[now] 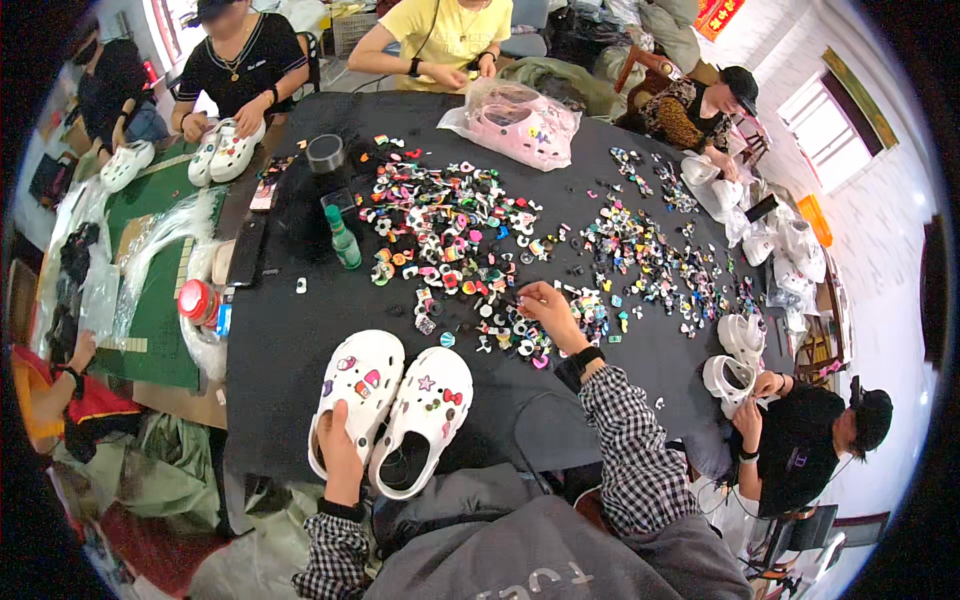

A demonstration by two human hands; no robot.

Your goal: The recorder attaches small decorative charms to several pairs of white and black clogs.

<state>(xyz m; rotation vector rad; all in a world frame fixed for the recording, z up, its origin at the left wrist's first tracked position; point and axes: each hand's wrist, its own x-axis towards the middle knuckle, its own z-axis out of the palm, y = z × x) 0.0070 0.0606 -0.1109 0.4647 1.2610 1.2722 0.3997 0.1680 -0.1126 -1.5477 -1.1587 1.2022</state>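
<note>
My left hand (341, 455) reaches into the heel opening of a white clog (362, 375) and grips it, with part of the hand hidden inside. A second white clog (436, 405) stands close on its right. Colourful shoe charms sit in the holes of both, among them a star and a red bow. My right hand (552, 312) is over the near edge of a large heap of loose shoe charms (450, 225). Its thumb and forefinger come together in a pinch; what they hold is too small to make out.
On the black table (490, 410) stand a green bottle (342, 238) and a dark round container (325, 153). More charms (655, 255) spread to the right. A bagged pink clog (520, 130) lies at the far edge. Several people handle clogs around the tables; a red-lidded jar (197, 300) stands left.
</note>
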